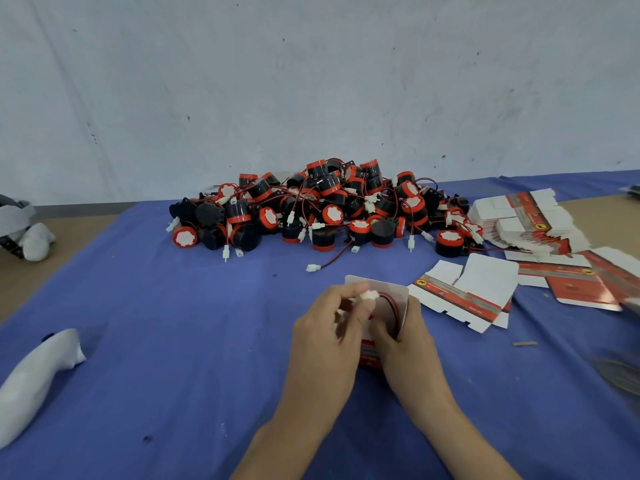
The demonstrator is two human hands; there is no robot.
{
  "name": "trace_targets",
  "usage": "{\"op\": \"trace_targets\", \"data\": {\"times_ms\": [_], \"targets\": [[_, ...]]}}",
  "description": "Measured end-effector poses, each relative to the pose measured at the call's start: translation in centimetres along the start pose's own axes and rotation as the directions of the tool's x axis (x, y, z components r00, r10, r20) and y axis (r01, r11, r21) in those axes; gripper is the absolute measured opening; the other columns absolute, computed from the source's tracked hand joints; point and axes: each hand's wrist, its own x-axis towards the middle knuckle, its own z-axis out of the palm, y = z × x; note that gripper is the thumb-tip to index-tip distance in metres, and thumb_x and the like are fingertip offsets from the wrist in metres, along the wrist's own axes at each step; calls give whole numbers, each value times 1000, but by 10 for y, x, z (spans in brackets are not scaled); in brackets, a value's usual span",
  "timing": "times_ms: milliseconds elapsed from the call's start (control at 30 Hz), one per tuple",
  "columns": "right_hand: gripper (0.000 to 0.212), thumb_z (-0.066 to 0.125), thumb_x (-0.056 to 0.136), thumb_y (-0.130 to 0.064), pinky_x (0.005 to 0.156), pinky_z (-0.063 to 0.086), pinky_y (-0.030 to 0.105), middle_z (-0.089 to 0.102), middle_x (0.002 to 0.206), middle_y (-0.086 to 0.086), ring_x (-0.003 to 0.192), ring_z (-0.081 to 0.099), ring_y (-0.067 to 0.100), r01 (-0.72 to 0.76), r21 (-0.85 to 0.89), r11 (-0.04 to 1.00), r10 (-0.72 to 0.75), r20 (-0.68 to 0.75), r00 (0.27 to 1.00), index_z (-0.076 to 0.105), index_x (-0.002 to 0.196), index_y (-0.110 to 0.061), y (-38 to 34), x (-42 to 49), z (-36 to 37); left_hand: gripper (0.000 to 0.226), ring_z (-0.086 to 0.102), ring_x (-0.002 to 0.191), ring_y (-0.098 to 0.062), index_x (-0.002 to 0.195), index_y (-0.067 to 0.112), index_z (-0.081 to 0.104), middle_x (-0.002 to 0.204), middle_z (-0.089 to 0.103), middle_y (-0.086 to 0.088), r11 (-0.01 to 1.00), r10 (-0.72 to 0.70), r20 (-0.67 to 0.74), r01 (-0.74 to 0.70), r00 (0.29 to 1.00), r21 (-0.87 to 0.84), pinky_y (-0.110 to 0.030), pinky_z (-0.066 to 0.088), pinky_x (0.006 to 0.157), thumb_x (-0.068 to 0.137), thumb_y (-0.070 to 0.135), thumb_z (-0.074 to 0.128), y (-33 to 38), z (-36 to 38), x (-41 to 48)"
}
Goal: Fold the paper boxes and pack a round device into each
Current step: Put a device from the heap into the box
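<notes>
— Fingers [348, 297] of the left hand [325, 337] pinch a white connector [367, 296] at the open mouth of the paper box [369, 355]. The right hand [405, 330] curls round that box, holding it upright over the blue cloth [173, 341].
— What lies past them?
— Flat boxes [464, 296] just to the right. Farther off is the pile of round devices [322, 209], wires tangled, near the wall [311, 81].

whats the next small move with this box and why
Probably push the white connector and its red wire down into the box: the left hand pinches the connector at the opening, the right hand holds the box, and the lid flap stands open.
</notes>
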Motion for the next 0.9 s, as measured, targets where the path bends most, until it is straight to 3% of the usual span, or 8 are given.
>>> {"op": "trace_targets", "data": {"times_ms": [67,133,200,267,533,667,800,900], "targets": [[46,55,95,-17,62,44,12,58,96,-44,89,57,-17,-1,2,1000,1,12,1000,45,95,-62,-1,-1,0,10,60,92,2,105,34,69,99,66,22,979,125,9,-125,992,163,-10,45,73,97,34,62,-3,0,0],[40,52,96,-14,58,45,9,58,94,-45,88,57,-18,-8,13,1000,8,3,1000,48,97,-54,-1,0,0,16,62,83,-7,101,23,72,92,69,13,829,266,123,-293,956,477,-24,52,73,86,18,76,-8,-5,2],[32,48,97,-14,58,46,8,60,93,-41,88,59,-15,-19,12,1000,19,-7,1000,50,96,-46,-1,0,0,38,63,78,-18,94,18,73,86,69,4,672,236,266,-355,935,650,-33,56,69,62,5,89,-12,-10,5],[30,46,99,-19,64,48,15,65,95,-30,90,62,-5,-30,6,1000,31,-20,999,51,95,-47,-2,-1,1,46,61,77,-20,88,19,72,81,66,3,631,113,306,-306,945,713,-33,56,67,49,-1,88,-12,-12,6],[23,42,101,-30,65,50,29,68,89,-17,82,63,3,-48,93,995,56,-83,995,50,85,-44,-1,-2,5,39,36,112,-21,119,26,61,112,46,5,460,37,414,-384,909,801,-32,26,92,88,6,50,-6,-10,14],[15,44,101,-26,67,56,36,69,88,-11,84,66,10,-52,126,991,63,-86,994,52,90,-31,-1,-1,5,53,47,114,-20,131,34,56,108,58,10,476,107,447,-440,888,761,-32,30,93,85,7,60,-11,-18,17],[12,46,100,-22,62,53,27,68,85,-16,80,64,5,-42,142,989,56,-90,994,53,91,-26,1,0,5,74,65,98,-20,118,28,66,80,71,11,558,181,443,-463,878,689,-38,48,90,52,-2,81,-12,-22,15],[14,48,99,-20,63,52,31,67,82,-14,78,63,8,-53,169,984,69,-89,994,52,87,-25,0,0,5,71,66,103,-20,118,26,67,84,72,11,537,181,429,-455,885,711,-46,44,103,54,3,84,-15,-22,12]]}}
